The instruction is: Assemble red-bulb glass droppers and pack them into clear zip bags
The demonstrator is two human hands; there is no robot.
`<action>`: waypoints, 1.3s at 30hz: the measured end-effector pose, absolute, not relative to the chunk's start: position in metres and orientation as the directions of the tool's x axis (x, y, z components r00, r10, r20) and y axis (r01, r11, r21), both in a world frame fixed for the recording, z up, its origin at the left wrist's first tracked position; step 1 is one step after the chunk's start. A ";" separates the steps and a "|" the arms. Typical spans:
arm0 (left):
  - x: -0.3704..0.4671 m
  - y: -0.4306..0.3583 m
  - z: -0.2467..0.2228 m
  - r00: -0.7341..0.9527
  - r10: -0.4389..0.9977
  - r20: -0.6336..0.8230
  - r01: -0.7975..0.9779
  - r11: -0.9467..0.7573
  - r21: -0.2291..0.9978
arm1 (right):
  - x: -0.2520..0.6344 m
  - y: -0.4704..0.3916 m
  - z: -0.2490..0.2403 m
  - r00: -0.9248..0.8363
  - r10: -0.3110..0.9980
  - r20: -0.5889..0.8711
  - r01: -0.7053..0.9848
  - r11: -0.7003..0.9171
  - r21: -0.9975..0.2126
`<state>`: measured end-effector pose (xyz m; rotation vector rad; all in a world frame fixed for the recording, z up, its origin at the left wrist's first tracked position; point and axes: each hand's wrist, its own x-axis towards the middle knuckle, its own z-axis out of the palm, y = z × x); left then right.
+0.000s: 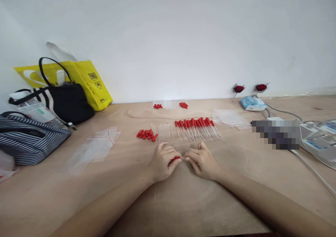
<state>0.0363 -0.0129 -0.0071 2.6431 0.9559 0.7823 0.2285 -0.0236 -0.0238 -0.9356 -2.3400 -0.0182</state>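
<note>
My left hand (166,161) is closed on a red rubber dropper bulb (175,158), held between thumb and fingers. Facing it, my right hand (201,160) pinches a thin clear dropper tube (183,157), whose end meets the mouth of the bulb. How deep the tube sits in the bulb is hidden by my fingers. Just beyond my left hand lie a pile of loose red bulbs (146,135) and a row of bare clear tubes (164,132). Past my right hand, several droppers with red bulbs on their tubes (195,124) lie side by side.
Clear plastic bags lie at left (101,144) and right (231,118). Two small groups of red bulbs (158,106) rest near the wall. Bags, including a yellow one (97,86), crowd the left. A wipes pack (253,103), cables and power strips (315,142) occupy the right.
</note>
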 end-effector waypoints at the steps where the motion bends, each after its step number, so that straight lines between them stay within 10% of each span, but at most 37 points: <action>1: 0.036 -0.013 -0.007 0.645 0.650 0.402 0.526 -0.759 0.383 | 0.229 -0.023 -0.024 -0.564 0.625 0.540 0.629 0.748 -0.209; 20: 0.032 -0.002 -0.005 0.563 0.775 0.286 0.491 -0.592 0.639 | 0.227 -0.021 -0.021 -0.527 0.613 0.588 0.649 0.737 -0.187; 29: 0.025 0.008 -0.010 0.561 0.739 0.373 0.572 -0.672 0.471 | 0.223 -0.021 -0.008 -0.565 0.668 0.484 0.714 0.690 -0.118; 39: 0.001 0.028 -0.010 0.071 0.766 0.639 0.833 -0.398 0.385 | 0.198 0.043 -0.012 0.012 0.937 0.350 0.842 0.179 -0.509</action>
